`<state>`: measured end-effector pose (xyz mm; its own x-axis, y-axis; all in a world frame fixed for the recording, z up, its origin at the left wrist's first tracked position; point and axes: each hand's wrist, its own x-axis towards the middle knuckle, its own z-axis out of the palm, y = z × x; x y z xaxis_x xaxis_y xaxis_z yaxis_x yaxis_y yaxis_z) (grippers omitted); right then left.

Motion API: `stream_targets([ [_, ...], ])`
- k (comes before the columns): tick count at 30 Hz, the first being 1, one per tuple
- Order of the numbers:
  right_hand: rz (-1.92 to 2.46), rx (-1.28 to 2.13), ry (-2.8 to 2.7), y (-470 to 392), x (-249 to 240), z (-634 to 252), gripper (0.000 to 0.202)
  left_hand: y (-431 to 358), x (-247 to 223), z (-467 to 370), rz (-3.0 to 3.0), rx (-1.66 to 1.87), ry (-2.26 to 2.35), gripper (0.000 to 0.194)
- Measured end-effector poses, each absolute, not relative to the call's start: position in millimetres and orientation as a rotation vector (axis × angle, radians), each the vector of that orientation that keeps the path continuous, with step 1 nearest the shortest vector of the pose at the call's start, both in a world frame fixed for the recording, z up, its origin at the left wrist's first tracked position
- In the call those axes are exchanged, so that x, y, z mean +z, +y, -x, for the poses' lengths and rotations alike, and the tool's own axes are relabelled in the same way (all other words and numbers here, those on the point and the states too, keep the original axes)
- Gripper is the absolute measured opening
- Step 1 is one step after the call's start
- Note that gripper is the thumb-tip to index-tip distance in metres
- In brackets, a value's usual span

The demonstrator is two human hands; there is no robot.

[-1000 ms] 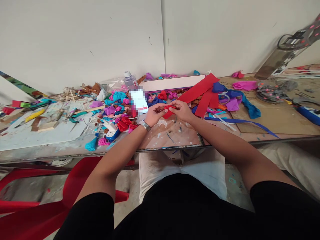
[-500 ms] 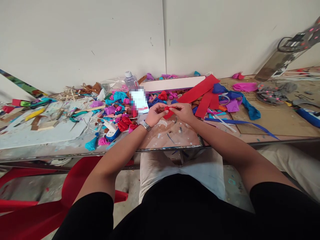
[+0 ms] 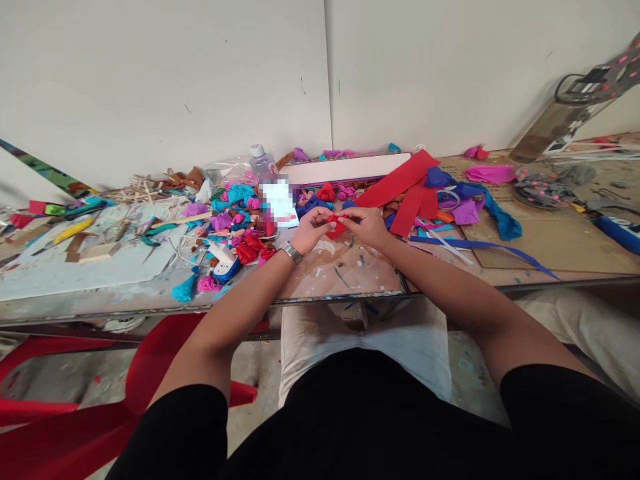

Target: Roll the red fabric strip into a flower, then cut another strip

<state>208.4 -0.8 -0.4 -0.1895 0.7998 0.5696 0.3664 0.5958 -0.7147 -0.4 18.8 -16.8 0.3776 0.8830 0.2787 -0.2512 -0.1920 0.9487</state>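
1. Both hands met just above the centre of the frame, over the worktop (image 3: 350, 270). Left hand (image 3: 311, 230) and right hand (image 3: 367, 225) were each pinched shut on the same small red strip piece (image 3: 336, 225), fingertips nearly touching.
2. Change over the last second: minimal. The hands shifted slightly down in the frame, and the red piece looked more bunched and smaller between the fingers than a second earlier. Grip unchanged on both sides.
3. Read: the piece was being rolled or gathered in place, not moved anywhere; work appeared mid-fold, not finished.
4. The red piece sat held just above the worktop, left of the long red strips (image 3: 400, 183) at upper centre-right.
5. Finished-looking red rolled bits (image 3: 249, 248) lay left of the left wrist, among pink and teal ones. A water bottle (image 3: 261, 160) stood behind them, upper centre-left.
6. Blue ribbon (image 3: 490, 245) ran off to the right, untouched.
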Motion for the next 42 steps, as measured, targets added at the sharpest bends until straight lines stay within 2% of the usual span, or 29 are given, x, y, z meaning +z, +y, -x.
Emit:
stream_targets([
  [6,0.891,0.473,-1.860,-1,2,-210,0.027,17,-14,1,-1.328,1.128,0.590,0.045],
  [14,0.899,0.548,-1.831,-2,2,-210,0.036,17,-12,0,-1.318,1.155,0.597,0.043],
  [21,0.908,0.559,-1.825,-3,4,-209,0.028,16,-12,0,-1.294,1.152,0.605,0.046],
  [31,0.900,0.519,-1.806,-2,1,-211,0.029,17,-11,2,-1.263,1.152,0.595,0.047],
  [42,0.768,0.469,-1.986,-5,11,-214,0.038,24,-14,6,-1.213,1.182,0.616,0.047],
])
